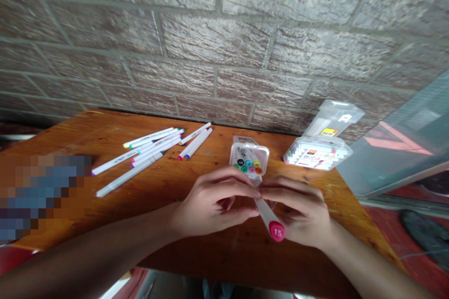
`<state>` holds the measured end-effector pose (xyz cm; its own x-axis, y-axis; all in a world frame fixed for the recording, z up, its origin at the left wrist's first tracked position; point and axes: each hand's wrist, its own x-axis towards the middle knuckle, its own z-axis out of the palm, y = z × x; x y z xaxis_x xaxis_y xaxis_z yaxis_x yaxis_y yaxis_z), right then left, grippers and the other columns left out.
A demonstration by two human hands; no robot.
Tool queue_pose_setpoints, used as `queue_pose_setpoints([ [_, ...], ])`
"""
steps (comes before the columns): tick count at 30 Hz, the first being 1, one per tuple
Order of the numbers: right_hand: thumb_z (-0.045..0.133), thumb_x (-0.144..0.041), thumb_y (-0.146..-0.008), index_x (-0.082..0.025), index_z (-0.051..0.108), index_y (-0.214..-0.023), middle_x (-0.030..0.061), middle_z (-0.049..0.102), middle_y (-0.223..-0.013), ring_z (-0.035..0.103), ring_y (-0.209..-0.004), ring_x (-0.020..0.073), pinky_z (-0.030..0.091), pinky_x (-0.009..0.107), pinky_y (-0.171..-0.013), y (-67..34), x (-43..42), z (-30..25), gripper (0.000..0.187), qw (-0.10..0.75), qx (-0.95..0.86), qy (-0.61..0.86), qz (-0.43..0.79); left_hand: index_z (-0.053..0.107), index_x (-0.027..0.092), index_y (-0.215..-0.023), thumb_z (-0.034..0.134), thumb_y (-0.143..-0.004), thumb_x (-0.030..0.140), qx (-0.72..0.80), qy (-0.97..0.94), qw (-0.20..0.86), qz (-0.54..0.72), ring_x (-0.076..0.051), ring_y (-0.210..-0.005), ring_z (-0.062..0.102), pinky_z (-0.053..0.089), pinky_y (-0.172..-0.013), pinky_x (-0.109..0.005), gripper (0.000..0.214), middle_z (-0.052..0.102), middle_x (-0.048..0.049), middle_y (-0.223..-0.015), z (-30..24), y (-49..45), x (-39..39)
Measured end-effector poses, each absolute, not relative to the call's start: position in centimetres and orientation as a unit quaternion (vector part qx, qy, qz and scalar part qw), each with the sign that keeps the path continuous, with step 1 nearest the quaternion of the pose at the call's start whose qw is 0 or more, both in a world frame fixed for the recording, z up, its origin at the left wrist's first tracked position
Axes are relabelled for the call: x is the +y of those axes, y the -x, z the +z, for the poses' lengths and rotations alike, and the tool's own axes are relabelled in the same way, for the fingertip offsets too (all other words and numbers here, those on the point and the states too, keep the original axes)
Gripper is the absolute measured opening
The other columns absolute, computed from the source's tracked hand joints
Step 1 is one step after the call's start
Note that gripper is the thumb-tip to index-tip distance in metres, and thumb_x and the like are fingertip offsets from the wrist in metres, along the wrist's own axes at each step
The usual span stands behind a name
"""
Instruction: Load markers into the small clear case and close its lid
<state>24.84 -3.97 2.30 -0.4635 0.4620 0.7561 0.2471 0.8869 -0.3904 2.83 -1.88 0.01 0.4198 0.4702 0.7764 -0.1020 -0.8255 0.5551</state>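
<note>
A white marker (267, 216) with a pinkish-red end marked 15 points toward me above the near part of the table. My right hand (301, 210) is closed round its right side, the thumb partly hidden. From the other side, my left hand (217, 198) pinches the marker between index finger and thumb. Just beyond my hands lies a clear plastic case (267, 154). Several markers with coloured, numbered ends are inside it, black, yellow, orange, green and blue among them. My fingers cover the near edge of this case.
Several loose white markers (150, 147) lie spread on the left of the wooden table (224, 243). At the back right stands a filled marker case (317, 154), an open clear case (335, 119) behind it. A brick wall (217, 56) borders the far edge. A blurred-out patch covers the left side.
</note>
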Motion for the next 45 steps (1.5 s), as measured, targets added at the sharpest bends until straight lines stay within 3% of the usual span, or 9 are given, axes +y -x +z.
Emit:
queue_pose_setpoints([
  [15, 0.076, -0.002, -0.08, -0.014, 0.077, -0.104, 0.0112, 0.08, -0.089, 0.076, -0.07, 0.017, 0.062, 0.023, -0.062, -24.95, -3.97, 2.24, 0.026, 0.472, -0.849, 0.213, 0.105, 0.077, 0.016, -0.11, 0.085, -0.085, 0.015, 0.119, -0.796, 0.277, 0.525, -0.014, -0.081, 0.072, 0.061, -0.071, -0.023, 0.027, 0.075, -0.0104, -0.104, -0.17, -2.86, -1.85],
  [24, 0.075, -0.002, -0.08, -0.017, 0.077, -0.106, 0.0104, 0.08, -0.088, 0.075, -0.069, 0.0174, 0.062, 0.024, -0.06, -24.9, -4.01, 2.34, 0.029, 0.469, -0.85, 0.214, 0.111, 0.077, 0.015, -0.111, 0.084, -0.087, 0.017, 0.12, -0.794, 0.285, 0.523, -0.005, -0.056, 0.056, 0.048, -0.048, -0.016, 0.025, 0.074, -0.0109, -0.105, -0.26, -2.86, -1.89],
  [36, 0.075, -0.003, -0.081, -0.015, 0.076, -0.104, 0.0118, 0.079, -0.086, 0.075, -0.068, 0.0192, 0.061, 0.026, -0.059, -24.95, -4.02, 2.3, 0.026, 0.464, -0.853, 0.212, 0.11, 0.078, 0.015, -0.11, 0.085, -0.086, 0.017, 0.117, -0.794, 0.279, 0.527, -0.011, -0.069, 0.068, 0.056, -0.058, -0.019, 0.025, 0.075, -0.0112, -0.103, -0.02, -2.88, -1.91],
  [45, 0.075, -0.004, -0.081, -0.018, 0.075, -0.103, 0.0112, 0.079, -0.086, 0.076, -0.066, 0.0192, 0.061, 0.026, -0.057, -24.94, -4.02, 2.41, 0.026, 0.461, -0.854, 0.216, 0.106, 0.078, 0.015, -0.109, 0.085, -0.086, 0.018, 0.114, -0.794, 0.276, 0.529, -0.011, -0.067, 0.066, 0.055, -0.057, -0.019, 0.025, 0.074, -0.0111, -0.102, -0.14, -2.89, -1.82],
])
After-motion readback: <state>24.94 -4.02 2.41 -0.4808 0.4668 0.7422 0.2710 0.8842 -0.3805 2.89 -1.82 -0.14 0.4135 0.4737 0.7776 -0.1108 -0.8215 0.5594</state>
